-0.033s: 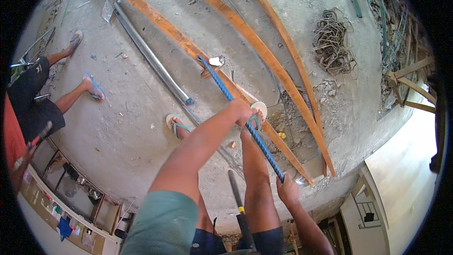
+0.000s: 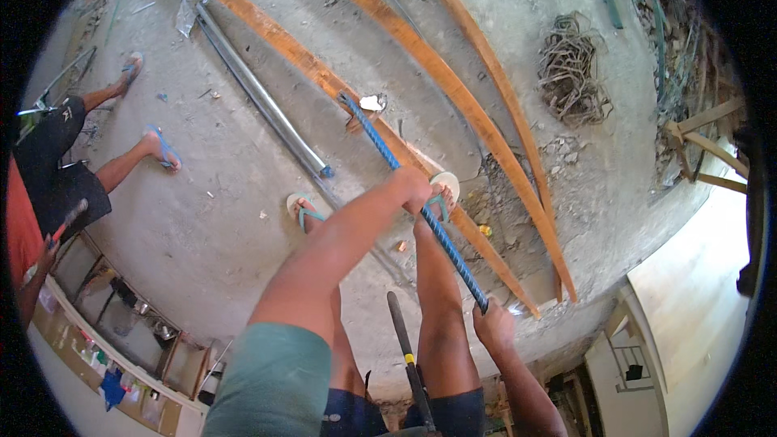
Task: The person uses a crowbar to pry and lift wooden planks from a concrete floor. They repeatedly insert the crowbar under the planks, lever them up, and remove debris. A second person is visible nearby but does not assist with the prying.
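Note:
Both my hands grip a blue ribbed pry bar (image 2: 455, 254) that slants from upper left to lower right. My left hand (image 2: 414, 191) is wrapped round its middle, above my foot. My right hand (image 2: 493, 327) is closed round its near end. The bar's far, forked-looking tip rests at the edge of a long wooden plank (image 2: 267, 39), beside a white scrap (image 2: 373, 103). Whether the tip has hold of anything there is too small to tell. My sandaled right foot (image 2: 442, 192) is on or against that plank.
Two more long planks (image 2: 437, 66) lie to the right, near a tangled wire bundle (image 2: 571, 73). Metal pipes (image 2: 263, 99) lie left. A dark rod with a yellow band (image 2: 402, 332) stands between my legs. At left, another person holds a red-handled hammer (image 2: 67, 222). Debris lines the right wall.
The view has shifted very slightly. My hands and the pry bar keep the same places, and the other person's hammer hand has moved a little.

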`<state>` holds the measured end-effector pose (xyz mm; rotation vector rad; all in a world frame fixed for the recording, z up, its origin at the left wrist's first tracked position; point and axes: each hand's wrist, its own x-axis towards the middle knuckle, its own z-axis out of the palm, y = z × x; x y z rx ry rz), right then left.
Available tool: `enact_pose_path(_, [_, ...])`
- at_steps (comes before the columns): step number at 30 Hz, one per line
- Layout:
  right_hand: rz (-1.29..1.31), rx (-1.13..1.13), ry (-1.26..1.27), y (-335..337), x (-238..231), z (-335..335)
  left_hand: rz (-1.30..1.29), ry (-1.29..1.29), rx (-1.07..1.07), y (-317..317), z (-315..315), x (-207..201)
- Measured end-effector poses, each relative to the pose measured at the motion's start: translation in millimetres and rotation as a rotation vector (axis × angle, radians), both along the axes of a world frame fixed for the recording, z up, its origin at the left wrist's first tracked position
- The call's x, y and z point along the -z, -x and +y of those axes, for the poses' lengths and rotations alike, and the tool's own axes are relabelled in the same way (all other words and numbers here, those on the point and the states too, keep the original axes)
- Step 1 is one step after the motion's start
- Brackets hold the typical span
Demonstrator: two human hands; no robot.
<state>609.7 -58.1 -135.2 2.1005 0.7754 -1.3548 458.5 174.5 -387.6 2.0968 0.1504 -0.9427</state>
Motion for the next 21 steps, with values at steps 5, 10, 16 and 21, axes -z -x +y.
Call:
enact_pose_path(5, [0.028, 0.096, 0.068, 8, 25, -19, -0.042, -0.115, 0.018, 10, -13, -4])
enact_pose_path(10, [0.034, 0.191, 0.216, 10, 47, -31, -0.461, -0.108, -0.210, 23, -57, -15])
enact_pose_path(16, [0.025, 0.136, 0.184, -6, 52, -33, -0.259, -0.080, -0.084, -1, -60, -19])
enact_pose_path(21, [0.054, 0.096, 0.136, -25, 63, -30, -0.243, -0.058, -0.084, -16, -48, -24])
